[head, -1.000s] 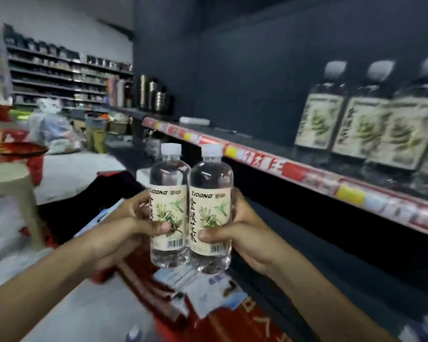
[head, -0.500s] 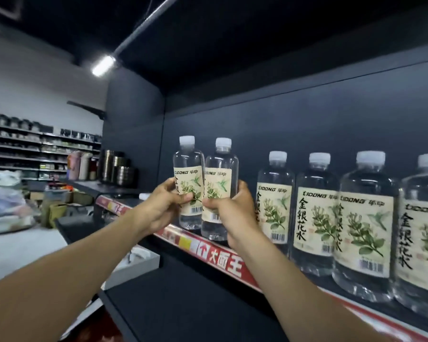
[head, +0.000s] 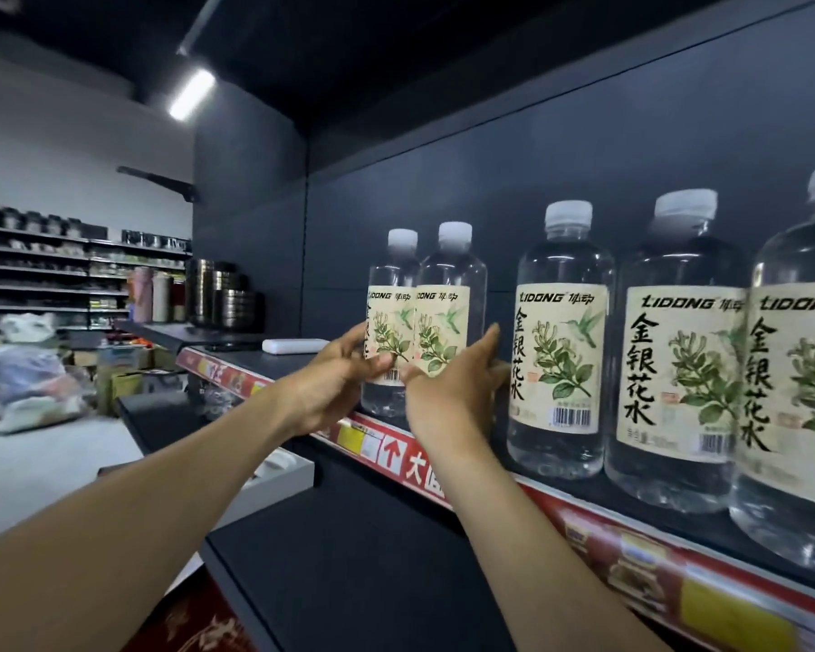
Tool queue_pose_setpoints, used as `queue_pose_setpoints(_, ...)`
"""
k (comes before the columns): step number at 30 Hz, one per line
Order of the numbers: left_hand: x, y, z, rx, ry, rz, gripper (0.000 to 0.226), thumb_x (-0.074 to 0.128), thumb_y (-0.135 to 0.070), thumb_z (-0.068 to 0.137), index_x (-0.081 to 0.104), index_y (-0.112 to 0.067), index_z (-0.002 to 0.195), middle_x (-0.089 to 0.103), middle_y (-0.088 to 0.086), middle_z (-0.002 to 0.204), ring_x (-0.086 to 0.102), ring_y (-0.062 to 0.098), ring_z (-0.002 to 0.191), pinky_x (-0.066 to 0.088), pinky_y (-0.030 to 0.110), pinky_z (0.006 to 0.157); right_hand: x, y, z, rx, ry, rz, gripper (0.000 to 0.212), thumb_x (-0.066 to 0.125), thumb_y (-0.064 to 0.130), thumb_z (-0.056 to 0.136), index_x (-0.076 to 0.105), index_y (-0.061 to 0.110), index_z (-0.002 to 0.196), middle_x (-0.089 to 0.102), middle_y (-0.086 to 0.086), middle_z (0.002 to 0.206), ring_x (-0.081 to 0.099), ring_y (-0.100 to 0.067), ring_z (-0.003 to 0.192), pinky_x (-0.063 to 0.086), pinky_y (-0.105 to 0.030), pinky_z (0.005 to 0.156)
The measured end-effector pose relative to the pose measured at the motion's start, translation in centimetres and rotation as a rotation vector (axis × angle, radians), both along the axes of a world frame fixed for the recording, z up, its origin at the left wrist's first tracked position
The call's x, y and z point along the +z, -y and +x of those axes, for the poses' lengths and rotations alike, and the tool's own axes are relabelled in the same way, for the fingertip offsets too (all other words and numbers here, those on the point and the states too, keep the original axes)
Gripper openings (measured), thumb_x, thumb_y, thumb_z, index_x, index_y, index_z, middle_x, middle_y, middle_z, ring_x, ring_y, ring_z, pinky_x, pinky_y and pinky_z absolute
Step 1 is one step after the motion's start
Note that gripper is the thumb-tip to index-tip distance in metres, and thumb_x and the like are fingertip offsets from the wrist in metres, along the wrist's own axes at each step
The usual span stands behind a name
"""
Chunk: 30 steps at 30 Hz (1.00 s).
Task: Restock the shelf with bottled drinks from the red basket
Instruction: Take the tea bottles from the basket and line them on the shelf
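Observation:
Two clear bottled drinks with cream flower labels and white caps stand side by side on the dark shelf. My left hand is wrapped around the left bottle. My right hand grips the right bottle low on its label. Both bottles sit just left of a row of the same drinks that fills the shelf to the right. The red basket is out of view.
A red price strip runs along the shelf's front edge. A small white box lies on the shelf to the left, with metal pots beyond. A lower dark shelf juts out beneath my arms.
Both hands rose from waist height with the two bottles, then carried them deeper onto the shelf beside the row. My view moved closer to the shelf.

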<state>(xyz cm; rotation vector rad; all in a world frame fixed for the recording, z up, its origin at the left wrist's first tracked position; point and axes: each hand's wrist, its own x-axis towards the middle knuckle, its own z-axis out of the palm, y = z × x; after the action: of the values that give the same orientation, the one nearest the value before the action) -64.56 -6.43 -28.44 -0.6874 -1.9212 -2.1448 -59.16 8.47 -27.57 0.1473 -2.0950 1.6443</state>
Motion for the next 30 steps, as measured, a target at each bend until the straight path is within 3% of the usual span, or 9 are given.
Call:
queue_pose_setpoints(5, -0.3, -0.3, 0.2, 0.0, -0.026, -0.032, 0.055, 0.06, -0.006, 0.088, 0.043, -0.012, 0.14, 0.062, 0.014, 0.132, 0.056, 0.027, 0.126, 0.045, 0.041, 0.104, -0.4, 0.1, 0.2, -0.095, -0.054, 0.083, 0.104, 0.067, 0.018, 0.089, -0.014, 0.02, 0.155, 0.018, -0.016, 0.156, 0.043, -0.035, 0.135, 0.043, -0.053, 0.105)
queue_pose_setpoints(8, -0.3, -1.0, 0.5, 0.008, -0.032, -0.079, 0.05, 0.06, -0.011, 0.091, 0.044, -0.014, 0.138, 0.063, 0.01, 0.13, 0.058, 0.027, 0.124, 0.044, 0.047, 0.103, -0.4, -0.6, 0.9, -0.131, -0.082, 0.136, 0.098, 0.063, 0.022, 0.093, -0.014, 0.013, 0.154, 0.025, -0.014, 0.157, 0.043, -0.032, 0.136, 0.043, -0.043, 0.104)
queue_pose_setpoints(13, -0.1, -1.5, 1.6, 0.081, -0.03, -0.195, 0.042, 0.055, -0.018, 0.097, 0.046, -0.023, 0.137, 0.065, -0.003, 0.129, 0.059, 0.017, 0.122, 0.041, 0.042, 0.108, 0.1, -1.0, 2.3, -0.112, -0.046, 0.163, 0.098, 0.061, 0.027, 0.094, -0.015, 0.01, 0.154, 0.024, -0.012, 0.158, 0.044, -0.031, 0.135, 0.041, -0.04, 0.1)
queue_pose_setpoints(17, 0.4, -2.1, 4.5, 0.333, -0.071, -0.463, 0.04, 0.055, -0.027, 0.098, 0.04, -0.034, 0.134, 0.061, -0.013, 0.128, 0.057, 0.012, 0.12, 0.039, 0.044, 0.11, 0.0, -0.5, 4.7, -0.097, 0.004, 0.193, 0.106, 0.062, 0.032, 0.091, -0.022, 0.013, 0.152, -0.004, -0.011, 0.164, 0.014, -0.035, 0.149, 0.025, -0.046, 0.116)
queue_pose_setpoints(20, -0.2, -0.9, 7.9, 0.584, -0.078, -0.765, 0.072, 0.053, -0.035, 0.097, 0.014, -0.02, 0.155, 0.032, 0.005, 0.156, 0.035, 0.025, 0.141, 0.031, 0.042, 0.115, -1.5, 0.9, 7.4, -0.078, -0.035, 0.278, 0.102, 0.059, 0.03, 0.093, -0.022, 0.015, 0.153, -0.019, -0.007, 0.163, -0.005, -0.031, 0.151, 0.013, -0.048, 0.121)
queue_pose_setpoints(22, -1.5, 0.7, 10.9, 0.724, -0.121, -1.033, 0.074, 0.05, -0.034, 0.098, 0.008, -0.017, 0.156, 0.027, 0.012, 0.158, 0.031, 0.029, 0.142, 0.033, 0.043, 0.112, -3.3, 1.9, 9.6, -0.04, -0.089, 0.395, 0.093, 0.056, 0.027, 0.095, -0.013, 0.012, 0.155, -0.014, -0.007, 0.163, -0.004, -0.03, 0.151, 0.014, -0.048, 0.122)
queue_pose_setpoints(26, -5.6, 3.5, 20.4, 0.951, -0.105, -1.47, 0.067, 0.045, -0.032, 0.097, 0.014, -0.019, 0.154, 0.038, 0.013, 0.146, 0.042, 0.037, 0.129, 0.045, 0.048, 0.096, -8.6, 3.6, 14.3, 0.11, -0.183, 0.648, 0.075, 0.051, 0.02, 0.096, 0.007, 0.011, 0.157, 0.005, -0.013, 0.162, 0.009, -0.032, 0.15, 0.027, -0.047, 0.117)
queue_pose_setpoints(30, -12.9, 6.7, 31.8, 1.032, 0.045, -1.673, 0.064, 0.046, -0.032, 0.092, 0.023, -0.018, 0.15, 0.041, 0.013, 0.141, 0.041, 0.036, 0.128, 0.041, 0.045, 0.098, -16.2, 5.2, 20.3, 0.327, -0.173, 0.913, 0.067, 0.05, 0.021, 0.097, 0.015, 0.014, 0.155, 0.012, -0.013, 0.159, 0.015, -0.032, 0.148, 0.032, -0.047, 0.113)
